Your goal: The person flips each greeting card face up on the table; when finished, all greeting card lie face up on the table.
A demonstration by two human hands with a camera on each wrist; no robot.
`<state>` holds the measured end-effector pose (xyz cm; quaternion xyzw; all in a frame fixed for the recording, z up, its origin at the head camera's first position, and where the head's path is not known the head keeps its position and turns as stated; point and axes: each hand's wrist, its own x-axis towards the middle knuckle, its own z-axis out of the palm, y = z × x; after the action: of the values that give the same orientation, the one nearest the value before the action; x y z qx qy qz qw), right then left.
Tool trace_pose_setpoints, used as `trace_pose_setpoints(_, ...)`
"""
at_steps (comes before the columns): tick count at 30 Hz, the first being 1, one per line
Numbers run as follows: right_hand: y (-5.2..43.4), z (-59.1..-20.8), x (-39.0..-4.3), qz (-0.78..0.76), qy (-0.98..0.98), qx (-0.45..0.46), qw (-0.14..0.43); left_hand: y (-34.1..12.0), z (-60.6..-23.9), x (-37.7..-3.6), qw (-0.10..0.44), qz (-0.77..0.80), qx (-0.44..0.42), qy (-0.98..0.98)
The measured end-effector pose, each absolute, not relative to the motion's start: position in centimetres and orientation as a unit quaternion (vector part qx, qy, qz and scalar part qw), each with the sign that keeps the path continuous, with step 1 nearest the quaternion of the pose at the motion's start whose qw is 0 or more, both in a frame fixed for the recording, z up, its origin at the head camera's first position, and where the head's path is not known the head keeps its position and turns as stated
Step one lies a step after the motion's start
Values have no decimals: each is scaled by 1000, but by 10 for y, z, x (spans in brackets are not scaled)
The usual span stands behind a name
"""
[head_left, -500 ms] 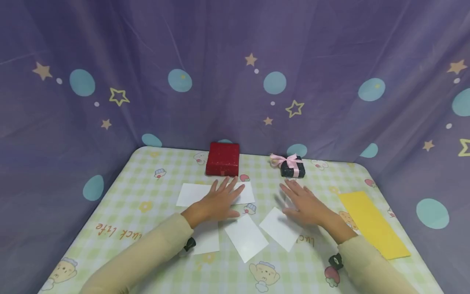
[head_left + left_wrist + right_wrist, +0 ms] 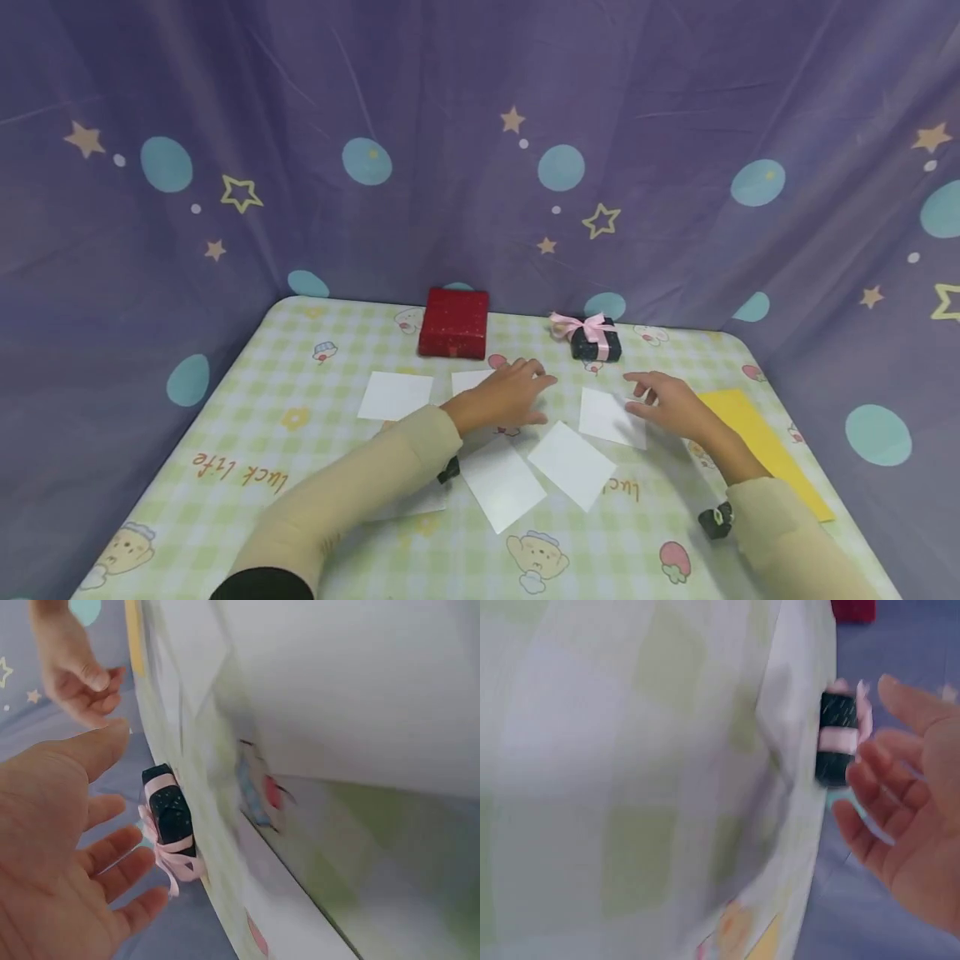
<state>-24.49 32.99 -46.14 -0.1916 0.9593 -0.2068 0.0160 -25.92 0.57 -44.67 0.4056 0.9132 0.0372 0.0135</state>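
On the desk (image 2: 300, 392), covered with a green-and-white checked cloth printed with small cartoon figures, several white paper cards lie spread out in front of the person. The left hand (image 2: 504, 398) hovers low over one card (image 2: 469, 382) near the middle of the desk, its fingers loosely spread and relaxed, gripping nothing; the left wrist view shows the palm open with the fingers apart. The right hand (image 2: 671, 404) rests at the right edge of another white card (image 2: 609, 417), fingers lightly bent with the tips at or just above the paper; whether it actually pinches the card cannot be told, and the right wrist view shows the fingers relaxed and open. Further white cards lie nearby: one to the left (image 2: 395, 395), one nearer the person (image 2: 501, 483), one tilted beside it (image 2: 573, 464), and one partly hidden under the left sleeve (image 2: 420, 502). At the far edge of the desk stands a closed red box (image 2: 453, 323), its contents hidden, and to its right a small dark gift box (image 2: 596, 343) tied with a pink ribbon bow, also closed. That dark box sits just beyond both hands, between them. A long yellow sheet (image 2: 765, 450) lies at the right side of the desk, partly under the right forearm. A purple curtain (image 2: 480, 125) with stars and blue dots hangs behind.
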Motion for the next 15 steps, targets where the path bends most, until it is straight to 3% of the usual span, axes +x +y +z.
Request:
trace_pose_setpoints(8,355,-477,-249,-288,944,-143,75,52,-457,-280,99,110,420,895)
trace_pose_setpoints(15,364,-493,-248,-321,937,-100,100,88,-464,-285,133,113,378,909)
